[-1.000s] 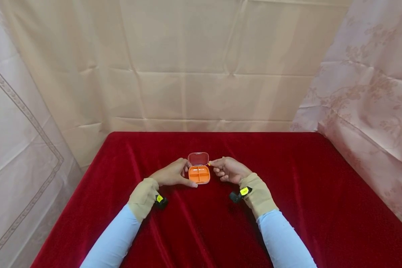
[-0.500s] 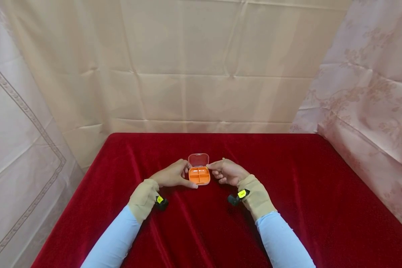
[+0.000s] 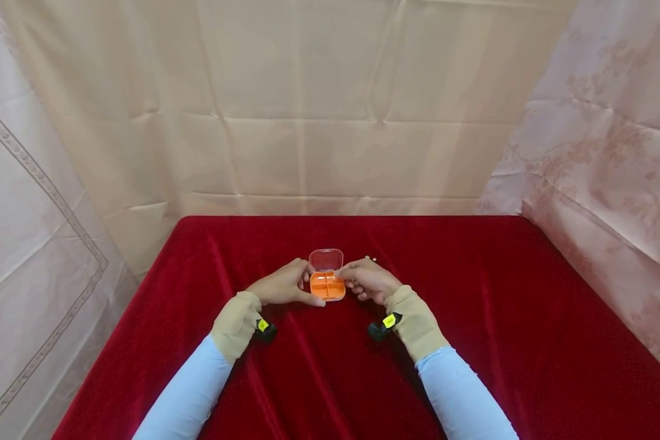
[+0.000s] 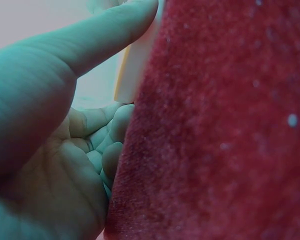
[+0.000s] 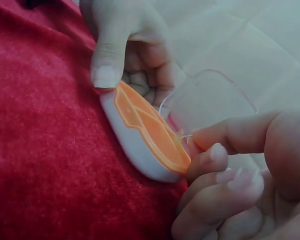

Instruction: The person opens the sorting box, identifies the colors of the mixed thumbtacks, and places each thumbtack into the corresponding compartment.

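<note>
An orange pill box (image 3: 319, 293) with a white base and several compartments sits on the red cloth, its clear lid (image 3: 326, 260) raised at the back. My left hand (image 3: 279, 285) holds the box from the left, thumb on the front edge and fingers around the far side. My right hand (image 3: 371, 280) has its fingertips at the back right compartment, just below the lid. In the right wrist view, a speck of yellow shows beside the index fingertip (image 5: 202, 140), where a small yellow pill is pinched, mostly hidden. The other right fingers are curled beneath.
Just behind the right hand lie small pale yellow pills (image 3: 371, 258) on the cloth. Red velvet (image 3: 473, 275) covers the table up to its back edge. A beige curtain (image 3: 330, 122) hangs behind, with patterned cloth (image 3: 610, 153) on the right.
My right hand has moved left and slightly down, bringing the pinched yellow pill from beside the lid to the back right compartment. The left hand and the box have stayed in place.
</note>
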`<action>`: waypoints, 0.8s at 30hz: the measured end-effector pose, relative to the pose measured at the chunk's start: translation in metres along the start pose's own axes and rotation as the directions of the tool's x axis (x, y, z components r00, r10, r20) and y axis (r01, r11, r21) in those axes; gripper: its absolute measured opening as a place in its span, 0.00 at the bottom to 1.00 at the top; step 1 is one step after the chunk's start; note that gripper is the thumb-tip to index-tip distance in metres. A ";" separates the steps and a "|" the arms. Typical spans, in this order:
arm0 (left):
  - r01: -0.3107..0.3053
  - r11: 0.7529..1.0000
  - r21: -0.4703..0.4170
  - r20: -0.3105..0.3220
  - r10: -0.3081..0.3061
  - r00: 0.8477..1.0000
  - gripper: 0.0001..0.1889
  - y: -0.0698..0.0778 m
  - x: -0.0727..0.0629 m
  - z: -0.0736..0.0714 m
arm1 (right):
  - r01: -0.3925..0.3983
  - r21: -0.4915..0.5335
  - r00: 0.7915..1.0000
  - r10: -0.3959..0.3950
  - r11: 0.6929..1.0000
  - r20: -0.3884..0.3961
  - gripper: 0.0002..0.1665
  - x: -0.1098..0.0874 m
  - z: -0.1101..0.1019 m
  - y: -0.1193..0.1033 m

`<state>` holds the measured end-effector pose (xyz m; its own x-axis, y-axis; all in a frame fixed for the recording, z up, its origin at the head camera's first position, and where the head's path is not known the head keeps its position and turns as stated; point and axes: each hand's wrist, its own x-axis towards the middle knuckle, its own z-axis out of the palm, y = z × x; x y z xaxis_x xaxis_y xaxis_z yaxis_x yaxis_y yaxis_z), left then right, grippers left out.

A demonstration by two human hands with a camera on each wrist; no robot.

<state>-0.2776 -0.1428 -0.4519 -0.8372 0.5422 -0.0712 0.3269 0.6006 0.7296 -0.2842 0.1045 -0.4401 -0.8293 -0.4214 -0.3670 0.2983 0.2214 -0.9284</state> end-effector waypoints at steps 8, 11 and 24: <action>-0.026 1.000 0.000 0.005 0.026 1.000 0.33 -0.003 0.003 0.000 | 0.048 -0.160 0.981 -0.077 0.986 -0.179 0.16 -0.008 -0.021 -0.011; -0.027 1.000 0.001 0.002 0.027 1.000 0.32 -0.004 0.003 0.000 | 0.041 -0.281 0.944 -0.129 0.959 -0.303 0.15 -0.014 -0.037 -0.014; -0.024 1.000 -0.001 0.005 0.024 1.000 0.32 -0.003 0.002 0.001 | -0.048 -0.521 0.906 -0.182 0.852 -0.382 0.11 -0.017 -0.078 -0.009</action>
<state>-0.2800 -0.1428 -0.4550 -0.8269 0.5595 -0.0567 0.3465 0.5864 0.7322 -0.3098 0.1777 -0.4208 -0.9863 -0.0858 -0.1409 0.0482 0.6672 -0.7434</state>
